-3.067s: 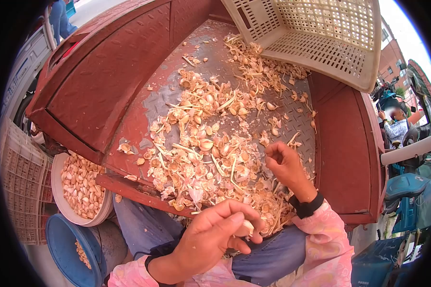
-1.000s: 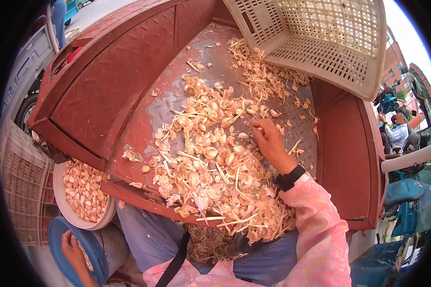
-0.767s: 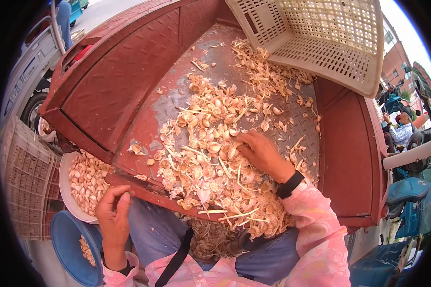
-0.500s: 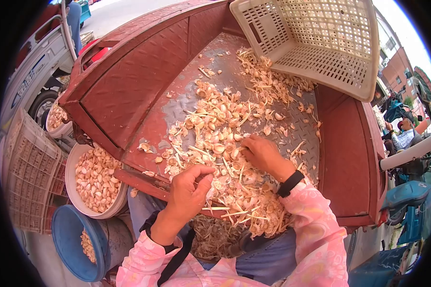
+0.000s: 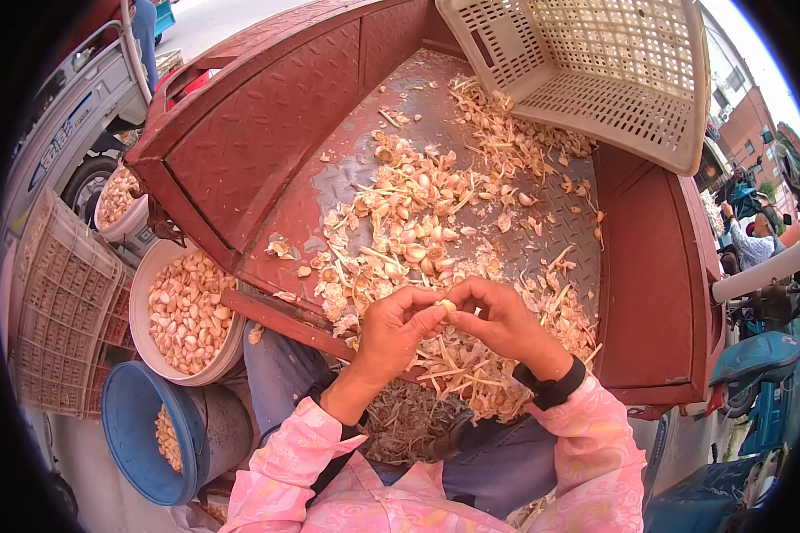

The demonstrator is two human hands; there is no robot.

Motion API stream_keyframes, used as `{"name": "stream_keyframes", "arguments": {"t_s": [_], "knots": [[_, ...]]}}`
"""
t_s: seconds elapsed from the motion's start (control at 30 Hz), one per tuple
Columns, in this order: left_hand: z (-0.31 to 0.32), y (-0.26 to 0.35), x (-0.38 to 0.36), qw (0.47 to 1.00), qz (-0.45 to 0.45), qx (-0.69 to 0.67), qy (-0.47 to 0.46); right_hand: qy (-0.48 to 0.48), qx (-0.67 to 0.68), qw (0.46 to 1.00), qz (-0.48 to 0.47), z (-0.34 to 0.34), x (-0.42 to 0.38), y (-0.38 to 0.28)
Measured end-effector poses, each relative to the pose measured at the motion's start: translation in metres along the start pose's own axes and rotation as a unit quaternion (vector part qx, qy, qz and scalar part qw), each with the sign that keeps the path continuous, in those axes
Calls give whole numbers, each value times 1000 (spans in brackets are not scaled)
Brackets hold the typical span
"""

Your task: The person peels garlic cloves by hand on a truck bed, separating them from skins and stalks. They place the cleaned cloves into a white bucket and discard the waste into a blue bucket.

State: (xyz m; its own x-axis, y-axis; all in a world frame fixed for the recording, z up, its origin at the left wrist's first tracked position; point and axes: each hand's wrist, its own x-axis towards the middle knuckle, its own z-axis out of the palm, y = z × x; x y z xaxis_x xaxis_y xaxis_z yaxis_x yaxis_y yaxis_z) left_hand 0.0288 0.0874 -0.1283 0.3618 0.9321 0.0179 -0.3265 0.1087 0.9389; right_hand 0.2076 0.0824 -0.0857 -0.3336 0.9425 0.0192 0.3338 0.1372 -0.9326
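Over the near edge of the red truck bed, my left hand and my right hand meet fingertip to fingertip. Both are closed in a pinch on one small pale garlic clove, mostly covered by the fingers. Beneath and beyond them spreads a heap of garlic cloves, mixed with papery skins and dry stalks. A white bucket full of cloves stands left of my knees. Below it, a blue bucket is tilted and holds fewer cloves.
A cream plastic crate leans on its side at the bed's far right. The red metal side walls rise around the pile. Another bucket of cloves and a stacked crate stand left. A person sits far right.
My right hand has come up off the pile and toward me. My left hand has moved right and up to meet it, and a clove now shows between them.
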Motion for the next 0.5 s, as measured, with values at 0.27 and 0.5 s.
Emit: {"name": "stream_keyframes", "arguments": {"t_s": [0.27, 0.5], "knots": [[-5, 14, -10, 964, -95, -246, 8, 80, 311, 943, 88, -2, -3, -1], [20, 92, -73, 911, -149, -326, -203, 87, 346, 925, 134, 2, 0, 7]]}}
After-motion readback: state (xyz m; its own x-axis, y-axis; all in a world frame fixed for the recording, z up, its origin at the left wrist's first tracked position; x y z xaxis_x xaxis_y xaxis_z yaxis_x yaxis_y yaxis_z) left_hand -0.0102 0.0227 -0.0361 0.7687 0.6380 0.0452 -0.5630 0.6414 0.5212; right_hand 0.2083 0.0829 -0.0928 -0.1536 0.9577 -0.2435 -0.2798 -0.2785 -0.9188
